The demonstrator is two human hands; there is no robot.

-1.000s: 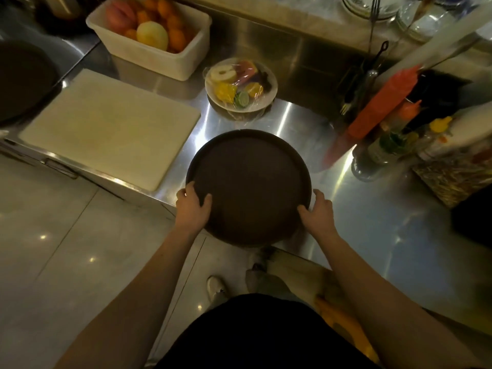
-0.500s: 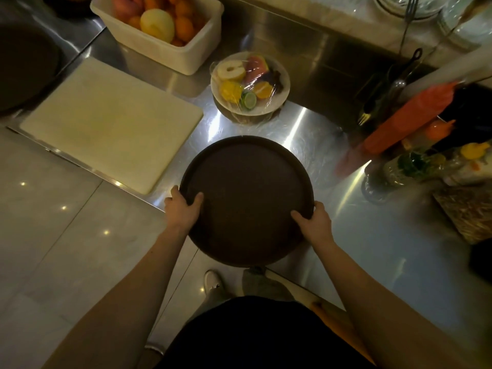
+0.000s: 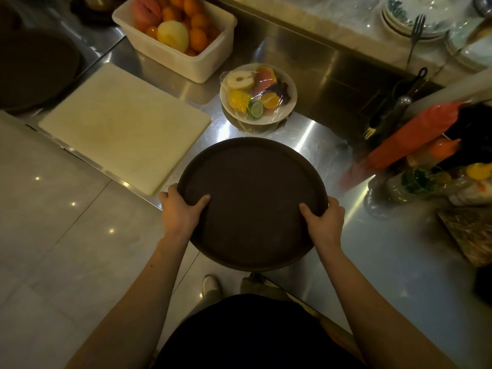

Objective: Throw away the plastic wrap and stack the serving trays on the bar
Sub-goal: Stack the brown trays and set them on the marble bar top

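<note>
A round dark brown serving tray is held over the front edge of the steel counter. My left hand grips its left rim with the thumb on top. My right hand grips its right rim the same way. Behind the tray sits a plate of cut fruit covered with plastic wrap. A second dark round tray lies at the far left, partly cut off by the frame edge.
A white cutting board lies left of the held tray. A white tub of fruit stands behind it. Orange squeeze bottles, other bottles and utensils crowd the right. Stacked plates rest on the raised bar ledge.
The tray has come toward me along the counter edge, with both hands still on its rim. The view has tilted so the fruit plate and tub sit lower in the frame.
</note>
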